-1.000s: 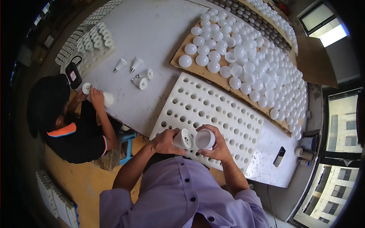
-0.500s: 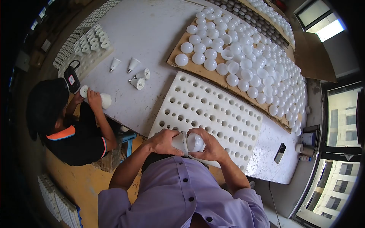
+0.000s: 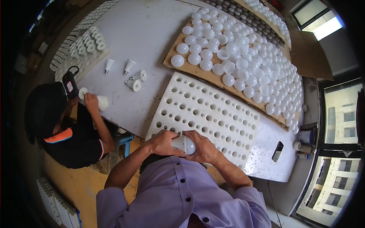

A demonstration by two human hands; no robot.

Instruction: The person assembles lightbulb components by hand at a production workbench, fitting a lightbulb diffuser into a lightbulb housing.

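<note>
My left hand is closed round a white bulb base. A glossy white dome sits against the wide end of that base, and my right hand grips it. The two parts touch and lie in one line, tilted sideways, in front of the purple shirt. Just beyond my hands lies a white foam tray with rows of round holes.
A cardboard sheet bears many white domes. Several bulb bases lie on the table. At the left a person in a black cap handles a white part. A second tray holds bases.
The dome has come from a slight angle and gap to sit flush on the base. My right hand has moved left and closed round the joint. The whole view has shifted slightly.
</note>
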